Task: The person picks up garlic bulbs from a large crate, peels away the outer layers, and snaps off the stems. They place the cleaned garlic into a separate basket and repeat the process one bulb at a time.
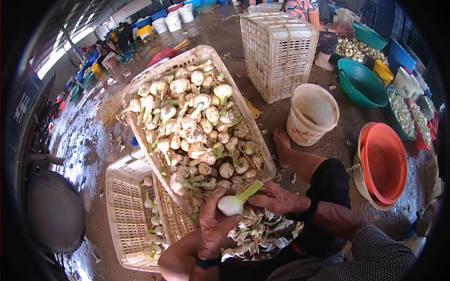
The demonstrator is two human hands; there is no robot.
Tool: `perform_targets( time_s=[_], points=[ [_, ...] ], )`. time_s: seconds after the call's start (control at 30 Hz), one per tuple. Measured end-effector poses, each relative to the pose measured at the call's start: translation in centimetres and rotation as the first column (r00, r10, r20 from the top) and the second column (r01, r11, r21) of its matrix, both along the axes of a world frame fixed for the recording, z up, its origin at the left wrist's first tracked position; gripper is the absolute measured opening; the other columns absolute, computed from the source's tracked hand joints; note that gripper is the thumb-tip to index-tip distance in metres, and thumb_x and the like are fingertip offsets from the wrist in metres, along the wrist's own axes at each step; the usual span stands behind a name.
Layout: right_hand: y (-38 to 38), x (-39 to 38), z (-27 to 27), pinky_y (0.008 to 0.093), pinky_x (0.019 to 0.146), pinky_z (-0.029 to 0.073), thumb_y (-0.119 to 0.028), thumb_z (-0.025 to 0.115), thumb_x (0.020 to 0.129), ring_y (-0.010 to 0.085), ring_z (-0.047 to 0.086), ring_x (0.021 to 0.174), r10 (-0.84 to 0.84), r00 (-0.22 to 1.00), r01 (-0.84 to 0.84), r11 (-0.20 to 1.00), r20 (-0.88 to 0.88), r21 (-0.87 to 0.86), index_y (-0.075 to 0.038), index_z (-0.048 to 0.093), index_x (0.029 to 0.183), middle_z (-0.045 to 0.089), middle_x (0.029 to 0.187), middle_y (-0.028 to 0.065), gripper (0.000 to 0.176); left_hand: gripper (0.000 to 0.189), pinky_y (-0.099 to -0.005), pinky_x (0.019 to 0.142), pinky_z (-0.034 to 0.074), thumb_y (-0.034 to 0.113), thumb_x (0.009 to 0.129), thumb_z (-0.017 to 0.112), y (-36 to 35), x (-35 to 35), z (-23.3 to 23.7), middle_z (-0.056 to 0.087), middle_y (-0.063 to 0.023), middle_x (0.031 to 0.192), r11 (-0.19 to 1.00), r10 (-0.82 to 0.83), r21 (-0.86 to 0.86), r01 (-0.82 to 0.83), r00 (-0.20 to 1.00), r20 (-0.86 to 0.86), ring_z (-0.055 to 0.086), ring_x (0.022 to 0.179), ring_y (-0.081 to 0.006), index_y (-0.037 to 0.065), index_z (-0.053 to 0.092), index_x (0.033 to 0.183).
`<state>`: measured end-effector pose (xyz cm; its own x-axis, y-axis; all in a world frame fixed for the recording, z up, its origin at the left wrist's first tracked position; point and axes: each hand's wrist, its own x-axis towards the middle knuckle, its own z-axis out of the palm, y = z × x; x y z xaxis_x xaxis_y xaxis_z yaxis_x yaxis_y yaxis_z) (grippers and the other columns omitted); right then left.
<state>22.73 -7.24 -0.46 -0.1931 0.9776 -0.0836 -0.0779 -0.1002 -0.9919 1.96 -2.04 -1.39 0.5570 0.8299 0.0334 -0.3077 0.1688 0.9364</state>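
Note:
A peeled white garlic bulb (231, 205) with a short green stem is between my two hands, above my lap. My left hand (213, 227) is wrapped round the bulb from the left, thumb along its lower side. At the stem, my right hand (280, 198) has its thumb and fingers closed on the bulb's upper end. Just beyond them stands a tilted plastic crate (257, 140), heaped with soil-marked garlic (194, 122). Loose garlic skins (262, 234) lie below my hands. At the lower left, a second crate (126, 210) holds several cleaned bulbs (156, 220).
A dirty white bucket (313, 112) is right of the heaped crate, with an upended crate (279, 51) behind it. Orange basins (384, 159) and a green basin (362, 83) stand to the right. A round dark stool (55, 210) is at left. Another person (304, 11) sits at the back.

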Motion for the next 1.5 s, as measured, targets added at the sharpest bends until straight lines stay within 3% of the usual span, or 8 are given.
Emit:
perform_targets(
  time_s=[0.3,0.67,0.8,0.9,1.07,1.2,1.33,1.5],
  points=[
    [0.1,0.9,-0.2,0.0286,0.059,0.049,-0.023,0.049,0.096,0.0140,0.062,0.064,0.065,0.985,-0.072,0.997,0.161,0.040,0.005,0.062,0.101,0.063,0.070,0.0086,0.031,0.063,-0.0362,0.099,0.048,-0.010,0.073,0.074,-0.2,0.0,-0.5,0.055,-0.0134,0.129,0.996,-0.036,0.075,0.044,0.994,-0.107,0.056,0.116,-0.0213,0.001,0.050,0.130],
    [0.4,1.4,-1.2,0.0337,0.057,0.049,-0.010,0.049,0.091,0.0216,0.064,0.062,-0.017,0.959,-0.092,0.927,0.284,0.364,0.003,0.059,0.090,0.061,0.066,0.0124,0.017,0.064,-0.0340,0.097,0.049,-0.008,0.074,0.075,0.0,0.1,-0.9,0.056,-0.0133,0.127,0.982,-0.048,0.167,0.085,0.976,-0.213,0.056,0.114,-0.0202,0.001,0.048,0.132],
    [0.5,1.1,-1.3,0.0357,0.058,0.048,-0.008,0.049,0.090,0.0239,0.064,0.064,-0.106,0.946,-0.058,0.874,0.305,0.483,0.003,0.057,0.090,0.061,0.069,0.0134,0.014,0.069,-0.0339,0.095,0.050,-0.002,0.069,0.075,-0.4,0.5,2.0,0.055,-0.0128,0.122,0.996,-0.093,-0.028,0.089,0.941,-0.326,0.059,0.109,-0.0229,-0.003,0.046,0.132],
    [0.4,0.9,-1.5,0.0365,0.060,0.048,-0.008,0.049,0.089,0.0217,0.062,0.065,-0.133,0.927,-0.044,0.889,0.350,0.456,0.003,0.057,0.093,0.060,0.071,0.0125,0.014,0.070,-0.0331,0.094,0.051,0.000,0.069,0.076,-0.2,0.3,1.8,0.057,-0.0119,0.119,0.987,-0.150,-0.105,0.122,0.936,-0.317,0.060,0.108,-0.0223,-0.004,0.046,0.132],
    [0.1,0.3,-0.2,0.0270,0.058,0.046,-0.014,0.050,0.092,0.0085,0.056,0.064,-0.094,0.991,0.085,0.992,0.095,0.088,0.001,0.062,0.106,0.062,0.073,0.0046,0.023,0.071,-0.0355,0.092,0.052,0.000,0.068,0.076,-0.4,0.2,0.6,0.059,-0.0112,0.118,0.983,-0.160,-0.124,0.135,0.963,-0.217,0.060,0.108,-0.0224,-0.002,0.045,0.133],
    [0.1,0.2,0.0,0.0230,0.057,0.045,-0.016,0.050,0.094,0.0062,0.055,0.062,-0.066,0.998,0.066,0.998,0.013,0.001,0.000,0.063,0.107,0.063,0.075,0.0029,0.024,0.072,-0.0406,0.092,0.052,-0.004,0.069,0.073,-0.3,0.2,-0.6,0.058,-0.0138,0.123,0.958,-0.033,-0.284,0.031,0.999,0.000,0.060,0.110,-0.0260,0.006,0.044,0.134],
    [0.3,-0.1,-0.4,0.0237,0.055,0.045,-0.015,0.050,0.094,0.0085,0.056,0.060,-0.301,0.940,0.281,0.950,-0.160,-0.136,0.000,0.065,0.098,0.063,0.072,0.0037,0.021,0.073,-0.0476,0.089,0.055,0.002,0.068,0.075,0.0,0.1,-0.6,0.056,-0.0159,0.128,0.923,-0.004,-0.368,0.110,0.961,0.277,0.060,0.111,-0.0338,0.012,0.043,0.133],
    [0.6,0.8,-1.2,0.0269,0.053,0.046,-0.015,0.050,0.094,0.0121,0.059,0.061,-0.442,0.873,0.394,0.889,-0.206,-0.235,-0.002,0.065,0.086,0.065,0.074,0.0053,0.021,0.073,-0.0449,0.087,0.056,-0.001,0.067,0.075,0.1,-0.3,0.0,0.055,-0.0146,0.129,0.902,-0.059,-0.388,0.188,0.945,0.321,0.061,0.111,-0.0343,0.012,0.045,0.132]
  ],
)
